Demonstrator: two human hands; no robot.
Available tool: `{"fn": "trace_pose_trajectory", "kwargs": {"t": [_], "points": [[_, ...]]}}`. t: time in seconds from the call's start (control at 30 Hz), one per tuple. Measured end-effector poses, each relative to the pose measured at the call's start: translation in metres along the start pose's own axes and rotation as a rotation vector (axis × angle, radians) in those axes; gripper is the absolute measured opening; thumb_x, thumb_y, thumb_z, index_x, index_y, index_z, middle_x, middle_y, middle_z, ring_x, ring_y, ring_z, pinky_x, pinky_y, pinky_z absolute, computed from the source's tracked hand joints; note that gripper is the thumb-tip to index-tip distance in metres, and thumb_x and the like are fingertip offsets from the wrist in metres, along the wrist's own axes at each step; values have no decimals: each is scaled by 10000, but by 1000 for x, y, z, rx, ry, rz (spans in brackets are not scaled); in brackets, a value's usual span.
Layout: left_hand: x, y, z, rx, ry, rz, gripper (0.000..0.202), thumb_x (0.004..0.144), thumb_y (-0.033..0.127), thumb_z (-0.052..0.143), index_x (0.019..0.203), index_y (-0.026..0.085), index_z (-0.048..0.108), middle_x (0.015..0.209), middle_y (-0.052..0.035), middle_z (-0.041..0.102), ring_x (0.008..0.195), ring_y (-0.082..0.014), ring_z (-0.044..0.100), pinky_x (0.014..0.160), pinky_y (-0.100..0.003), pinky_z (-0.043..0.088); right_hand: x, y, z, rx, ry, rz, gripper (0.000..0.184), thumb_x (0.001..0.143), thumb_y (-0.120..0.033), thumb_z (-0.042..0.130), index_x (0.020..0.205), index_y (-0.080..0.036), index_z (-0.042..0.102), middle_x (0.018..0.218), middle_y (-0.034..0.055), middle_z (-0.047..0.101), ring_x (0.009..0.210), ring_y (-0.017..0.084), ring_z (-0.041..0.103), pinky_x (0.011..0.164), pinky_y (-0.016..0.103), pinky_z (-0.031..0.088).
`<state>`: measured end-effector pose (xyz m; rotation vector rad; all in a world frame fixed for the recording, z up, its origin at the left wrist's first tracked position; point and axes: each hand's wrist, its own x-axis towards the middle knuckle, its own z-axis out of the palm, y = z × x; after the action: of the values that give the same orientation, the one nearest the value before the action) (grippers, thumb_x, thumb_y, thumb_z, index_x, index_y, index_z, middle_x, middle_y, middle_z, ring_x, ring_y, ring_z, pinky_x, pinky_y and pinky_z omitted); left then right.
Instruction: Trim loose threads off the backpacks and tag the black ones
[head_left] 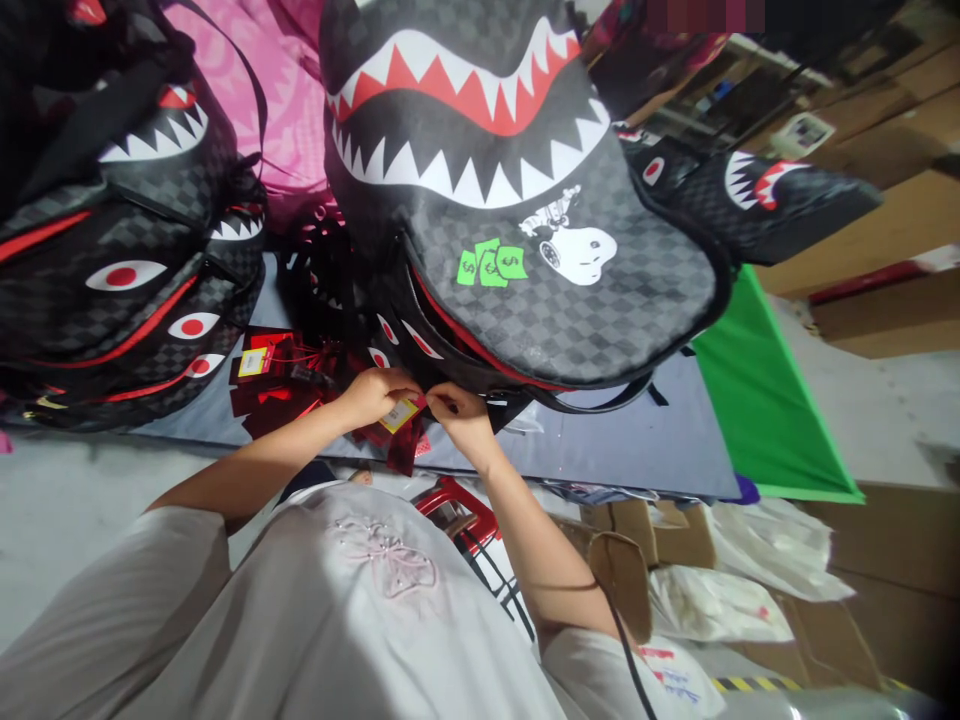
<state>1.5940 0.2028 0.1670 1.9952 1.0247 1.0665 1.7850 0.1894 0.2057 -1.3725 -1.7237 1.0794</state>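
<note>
A large grey-black checkered backpack (660,290) with a printed shark mouth lies on the table in front of me, its front edge toward my body. My left hand (379,395) is pinched at that edge, on a red hang tag (400,413) with a yellow sticker. Close beside it, my right hand (461,422) has its fingertips pressed together below the backpack's handle (600,403). Whatever lies between the right fingers is too small to make out. More red tags (281,375) are piled left of my left hand, one with a yellow sticker.
Several similar shark-print bags (120,280) are stacked at the left, with a pink bag (289,120) behind. Another checkered bag (810,210) sits at the right. A green sheet (780,390) covers the table's right end. Cardboard boxes and plastic bags (720,605) lie on the floor.
</note>
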Motion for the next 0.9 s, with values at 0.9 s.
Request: {"fn": "trace_pose_trajectory", "kwargs": {"t": [0.9], "points": [[10,22,-3,597,-282,-12,178,890,273,552,896,187,707,834,-65,724,793,-227,684,576,-279,386,0,1,10,-361,-48,-241,162,818,-263,491,717,-214,608,668,1,543,611,146,502,607,277,390]]}}
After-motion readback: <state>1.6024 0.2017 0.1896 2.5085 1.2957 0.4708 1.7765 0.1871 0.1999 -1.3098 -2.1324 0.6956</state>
